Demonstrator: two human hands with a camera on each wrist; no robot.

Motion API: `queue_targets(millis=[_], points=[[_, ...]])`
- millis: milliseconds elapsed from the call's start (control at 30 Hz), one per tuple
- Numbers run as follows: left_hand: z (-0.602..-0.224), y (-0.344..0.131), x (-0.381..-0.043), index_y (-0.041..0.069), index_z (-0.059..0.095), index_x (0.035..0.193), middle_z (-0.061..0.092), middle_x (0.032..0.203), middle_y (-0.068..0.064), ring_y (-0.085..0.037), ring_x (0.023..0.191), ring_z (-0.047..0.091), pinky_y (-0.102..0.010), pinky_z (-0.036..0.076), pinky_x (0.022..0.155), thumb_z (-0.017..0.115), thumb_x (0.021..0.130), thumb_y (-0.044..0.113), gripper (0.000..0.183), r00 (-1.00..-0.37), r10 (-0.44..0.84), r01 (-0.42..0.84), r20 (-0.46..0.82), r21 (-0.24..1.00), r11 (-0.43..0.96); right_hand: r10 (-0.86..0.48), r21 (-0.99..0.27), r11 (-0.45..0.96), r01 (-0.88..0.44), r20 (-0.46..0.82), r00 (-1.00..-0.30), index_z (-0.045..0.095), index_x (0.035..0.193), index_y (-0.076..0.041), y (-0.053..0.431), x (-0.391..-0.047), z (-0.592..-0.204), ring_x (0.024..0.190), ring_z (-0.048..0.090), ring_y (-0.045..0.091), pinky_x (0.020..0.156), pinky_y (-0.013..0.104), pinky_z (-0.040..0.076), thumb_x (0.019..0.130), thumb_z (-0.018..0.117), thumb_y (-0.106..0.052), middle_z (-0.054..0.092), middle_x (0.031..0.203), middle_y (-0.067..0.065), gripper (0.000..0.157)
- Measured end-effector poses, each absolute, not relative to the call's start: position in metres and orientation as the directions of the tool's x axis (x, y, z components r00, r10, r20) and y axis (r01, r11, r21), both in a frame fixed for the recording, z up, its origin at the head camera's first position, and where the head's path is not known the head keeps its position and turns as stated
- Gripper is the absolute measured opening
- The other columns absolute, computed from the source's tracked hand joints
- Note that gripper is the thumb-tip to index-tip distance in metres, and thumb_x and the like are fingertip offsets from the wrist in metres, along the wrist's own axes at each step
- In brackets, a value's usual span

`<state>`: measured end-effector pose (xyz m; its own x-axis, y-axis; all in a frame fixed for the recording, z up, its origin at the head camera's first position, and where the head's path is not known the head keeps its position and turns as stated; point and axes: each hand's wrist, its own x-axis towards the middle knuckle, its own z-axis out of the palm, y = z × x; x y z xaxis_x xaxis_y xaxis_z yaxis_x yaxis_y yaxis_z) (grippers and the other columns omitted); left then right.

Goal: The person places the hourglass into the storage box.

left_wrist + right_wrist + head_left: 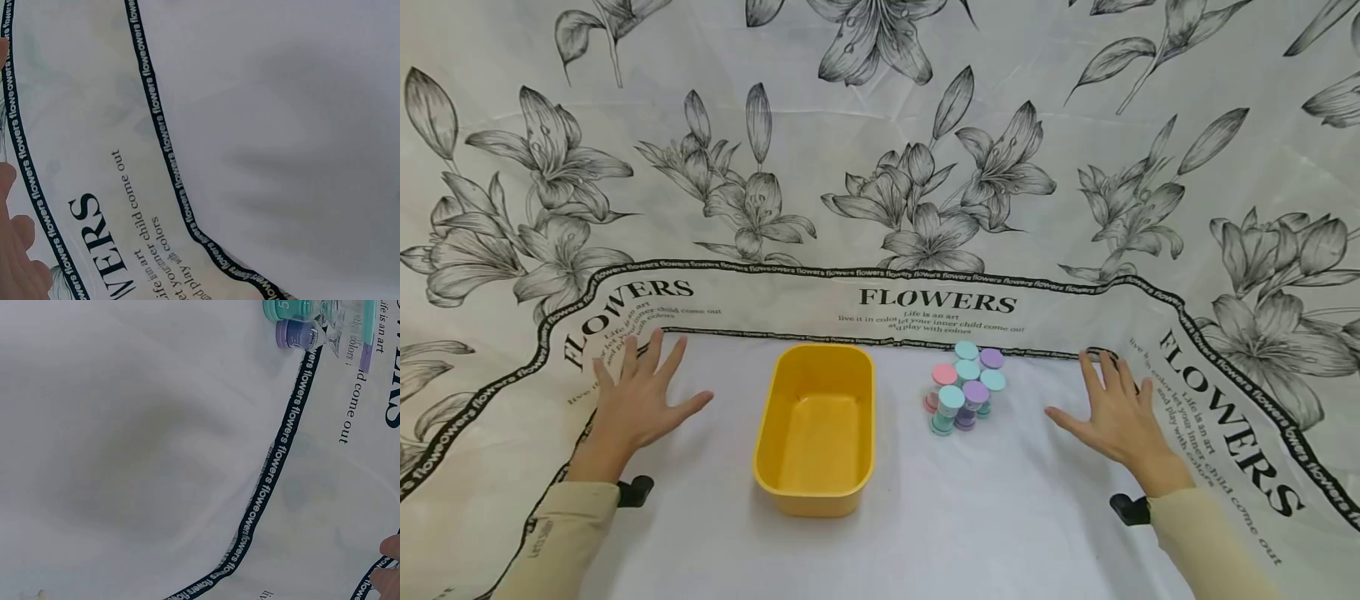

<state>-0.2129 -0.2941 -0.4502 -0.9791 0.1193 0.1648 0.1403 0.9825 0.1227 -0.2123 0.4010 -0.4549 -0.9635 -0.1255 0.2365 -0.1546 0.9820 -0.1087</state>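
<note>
In the head view my left hand is held with fingers spread, left of a yellow plastic tub, and touches nothing. My right hand is likewise spread, at the right side, with nothing in it. Between the tub and that hand stands a tight cluster of small sand timers with teal, purple and pink caps. Two of them show at the top of the right wrist view, a teal sand timer marked 5 and a purple sand timer, each with a clear pinched glass. The tub's inside shows only its yellow floor.
A white cloth covers the table. Behind and at both sides rises a flower-printed fabric with a black lettered border. Dark wrist cameras sit at the left cuff and right cuff.
</note>
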Motion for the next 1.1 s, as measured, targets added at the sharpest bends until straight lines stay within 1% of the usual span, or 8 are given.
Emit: queue_targets(millis=[100, 233, 333, 500, 633, 833, 933, 1100], points=[[-0.450, -0.288, -0.213, 0.023, 0.008, 0.167, -0.003, 0.172, -0.021, -0.055, 0.154, -0.008, -0.087, -0.007, 0.109, 0.045, 0.093, 0.078, 0.100, -0.979, 0.122, 0.146, 0.164, 0.141, 0.979, -0.113, -0.125, 0.981, -0.145, 0.234, -0.966, 0.004, 0.167, -0.011, 0.398, -0.213, -0.455, 0.148, 0.013, 0.064, 0.107, 0.089, 0.002, 0.089, 0.063, -0.070, 0.015, 0.164, 0.038, 0.114], [-0.454, -0.277, -0.213, 0.023, 0.007, 0.167, -0.006, 0.172, -0.019, -0.052, 0.155, -0.012, -0.088, -0.006, 0.108, 0.046, 0.094, 0.076, 0.099, -0.974, 0.117, 0.157, 0.195, 0.204, 0.966, -0.072, -0.177, 0.977, -0.115, 0.232, -0.970, 0.002, 0.167, -0.011, 0.394, -0.217, -0.457, 0.149, 0.010, 0.064, 0.106, 0.090, 0.003, 0.090, 0.062, -0.069, 0.014, 0.163, 0.039, 0.114], [-0.459, -0.264, -0.213, 0.022, 0.010, 0.167, -0.001, 0.172, -0.020, -0.054, 0.155, -0.009, -0.088, -0.006, 0.107, 0.050, 0.095, 0.073, 0.098, -0.968, 0.115, 0.176, 0.221, 0.276, 0.945, -0.030, -0.234, 0.969, -0.082, 0.219, -0.975, 0.000, 0.167, -0.011, 0.392, -0.218, -0.463, 0.150, 0.006, 0.064, 0.106, 0.090, 0.003, 0.091, 0.061, -0.069, 0.010, 0.164, 0.039, 0.113], [-0.464, -0.241, -0.210, 0.022, 0.014, 0.167, 0.011, 0.172, -0.022, -0.058, 0.154, 0.000, -0.089, -0.001, 0.107, 0.054, 0.095, 0.069, 0.095, -0.964, 0.118, 0.203, 0.239, 0.374, 0.905, 0.001, -0.266, 0.962, -0.053, 0.198, -0.980, 0.000, 0.166, -0.010, 0.387, -0.214, -0.472, 0.150, 0.004, 0.063, 0.108, 0.088, -0.001, 0.091, 0.059, -0.070, 0.004, 0.166, 0.038, 0.113], [-0.463, -0.228, -0.208, 0.023, 0.018, 0.167, 0.015, 0.172, -0.019, -0.057, 0.154, 0.003, -0.088, 0.001, 0.108, 0.056, 0.096, 0.064, 0.090, -0.961, 0.135, 0.232, 0.241, 0.437, 0.869, 0.000, -0.271, 0.961, -0.054, 0.195, -0.981, 0.000, 0.166, -0.008, 0.382, -0.214, -0.475, 0.151, 0.003, 0.063, 0.108, 0.088, -0.003, 0.092, 0.058, -0.070, 0.004, 0.166, 0.038, 0.113], [-0.465, -0.212, -0.206, 0.025, 0.018, 0.167, 0.016, 0.172, -0.016, -0.051, 0.157, 0.004, -0.082, 0.002, 0.115, 0.058, 0.099, 0.057, 0.085, -0.968, 0.181, 0.246, 0.172, 0.541, 0.804, -0.025, -0.290, 0.954, -0.074, 0.168, -0.986, 0.001, 0.166, -0.010, 0.373, -0.218, -0.478, 0.151, 0.002, 0.062, 0.109, 0.087, -0.001, 0.091, 0.060, -0.070, 0.006, 0.166, 0.037, 0.113], [-0.467, -0.204, -0.204, 0.025, 0.019, 0.167, 0.019, 0.172, -0.013, -0.048, 0.158, 0.006, -0.080, 0.006, 0.117, 0.060, 0.099, 0.053, 0.084, -0.963, 0.210, 0.271, 0.171, 0.585, 0.765, -0.047, -0.305, 0.948, -0.093, 0.155, -0.987, 0.004, 0.166, -0.009, 0.366, -0.220, -0.480, 0.151, 0.003, 0.062, 0.109, 0.087, 0.001, 0.090, 0.062, -0.069, 0.009, 0.166, 0.036, 0.113], [-0.473, -0.193, -0.199, 0.029, 0.021, 0.166, 0.021, 0.172, -0.007, -0.046, 0.158, 0.011, -0.076, 0.014, 0.119, 0.061, 0.098, 0.055, 0.083, -0.946, 0.259, 0.323, 0.193, 0.594, 0.737, -0.066, -0.334, 0.937, -0.103, 0.119, -0.991, 0.005, 0.166, -0.008, 0.352, -0.223, -0.484, 0.152, 0.004, 0.061, 0.110, 0.086, 0.001, 0.090, 0.062, -0.070, 0.009, 0.167, 0.036, 0.114]])
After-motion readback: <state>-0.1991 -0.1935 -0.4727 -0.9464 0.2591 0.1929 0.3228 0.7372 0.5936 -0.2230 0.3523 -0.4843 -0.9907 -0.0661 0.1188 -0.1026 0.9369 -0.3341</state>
